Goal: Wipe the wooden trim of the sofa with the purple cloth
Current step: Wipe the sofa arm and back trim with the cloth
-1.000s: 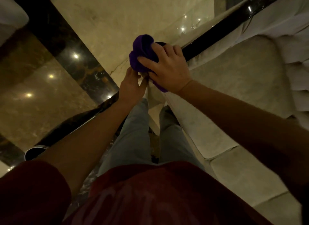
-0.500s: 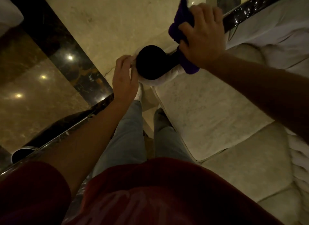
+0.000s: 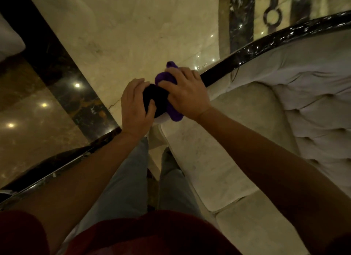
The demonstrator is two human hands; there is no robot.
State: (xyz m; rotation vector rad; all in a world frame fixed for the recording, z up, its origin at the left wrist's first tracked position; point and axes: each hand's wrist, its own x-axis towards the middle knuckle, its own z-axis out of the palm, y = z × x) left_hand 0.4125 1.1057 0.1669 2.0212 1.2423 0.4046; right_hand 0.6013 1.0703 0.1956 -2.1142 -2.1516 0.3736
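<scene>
Head view | right hand (image 3: 187, 95) clutches cloth (image 3: 164, 79) around trim (image 3: 247, 51) at sofa (image 3: 209, 159) arm's front end | left hand (image 3: 135, 106) grips trim's rounded end, steadying | advice: wrap cloth fully, press evenly, stroke along trim

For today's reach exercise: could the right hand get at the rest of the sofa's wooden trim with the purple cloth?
Probably yes: the right hand grips the purple cloth on the wooden trim, and nothing lies on the trim beyond it.

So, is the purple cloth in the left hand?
No, the right hand grips the purple cloth; the left hand holds the wooden trim.
</scene>
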